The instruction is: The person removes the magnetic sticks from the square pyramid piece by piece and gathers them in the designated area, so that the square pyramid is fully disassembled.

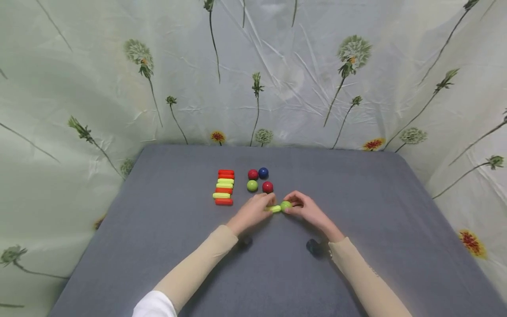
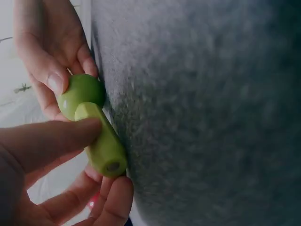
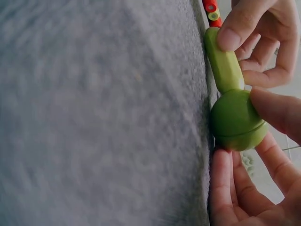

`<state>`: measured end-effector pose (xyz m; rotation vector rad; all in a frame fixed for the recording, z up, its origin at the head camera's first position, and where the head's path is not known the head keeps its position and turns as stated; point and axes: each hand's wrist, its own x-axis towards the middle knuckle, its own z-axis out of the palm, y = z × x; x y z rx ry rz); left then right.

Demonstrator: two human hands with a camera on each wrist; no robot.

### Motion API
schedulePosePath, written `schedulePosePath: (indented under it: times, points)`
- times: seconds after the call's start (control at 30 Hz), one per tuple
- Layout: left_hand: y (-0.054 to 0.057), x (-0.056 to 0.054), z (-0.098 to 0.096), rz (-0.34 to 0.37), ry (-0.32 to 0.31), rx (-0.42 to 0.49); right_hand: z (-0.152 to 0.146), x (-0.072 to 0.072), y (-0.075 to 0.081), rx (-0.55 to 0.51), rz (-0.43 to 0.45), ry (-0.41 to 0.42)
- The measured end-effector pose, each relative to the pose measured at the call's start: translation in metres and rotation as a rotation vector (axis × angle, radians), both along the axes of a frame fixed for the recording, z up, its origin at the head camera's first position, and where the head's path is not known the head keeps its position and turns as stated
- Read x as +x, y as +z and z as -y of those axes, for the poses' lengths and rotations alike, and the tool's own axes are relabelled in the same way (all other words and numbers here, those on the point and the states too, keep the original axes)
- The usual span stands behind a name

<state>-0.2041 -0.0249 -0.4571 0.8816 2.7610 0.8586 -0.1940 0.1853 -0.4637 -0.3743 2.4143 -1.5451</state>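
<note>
My left hand [image 1: 255, 209] pinches a yellow-green faceted rod [image 2: 106, 143] between thumb and fingers, low over the grey cloth. A small dark round spot shows on the rod's near end in the left wrist view. My right hand [image 1: 305, 209] holds a green ball [image 3: 237, 120] with thumb and fingertips; a thin seam runs around the ball. The rod's far end meets the ball, the two in one line. Just beyond my left fingers lie a red ball [image 1: 267, 187] and another green ball [image 1: 252, 186].
Left of the hands, red and yellow-green rods [image 1: 224, 190] lie side by side in a column. A second red ball [image 1: 252, 175] and a blue ball [image 1: 263, 173] sit behind. A grey cloth [image 1: 158, 246] covers the table; a flowered curtain [image 1: 293, 88] hangs around it.
</note>
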Motion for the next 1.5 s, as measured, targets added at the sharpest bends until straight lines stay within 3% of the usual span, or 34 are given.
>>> schedulePosePath:
  times: [0.17,0.33,0.57,0.73,0.9,1.1,1.33,1.5]
  points:
    - [0.000,0.004,-0.003,-0.081,0.015,-0.036,0.006,0.002,-0.002,0.030,-0.022,-0.034]
    - [0.005,0.009,0.008,-0.117,0.048,-0.040,0.011,0.004,0.000,0.019,-0.032,-0.070]
    - [0.015,0.010,0.054,-0.076,0.065,0.085,0.017,0.003,0.003,0.019,-0.011,-0.104]
    - [0.011,0.011,0.093,-0.191,0.110,0.096,0.026,-0.001,0.006,0.051,-0.013,-0.128]
    - [0.005,0.015,0.112,-0.241,0.205,0.042,0.035,-0.009,0.005,0.085,-0.019,-0.167]
    - [0.001,0.015,0.121,-0.219,0.256,0.064,0.045,-0.017,0.005,0.103,-0.029,-0.226]
    - [-0.002,0.013,0.125,-0.180,0.235,0.117,0.049,-0.021,0.005,0.117,-0.048,-0.258]
    - [0.002,0.014,0.127,-0.127,0.239,0.145,0.046,-0.019,0.005,0.110,-0.043,-0.239]
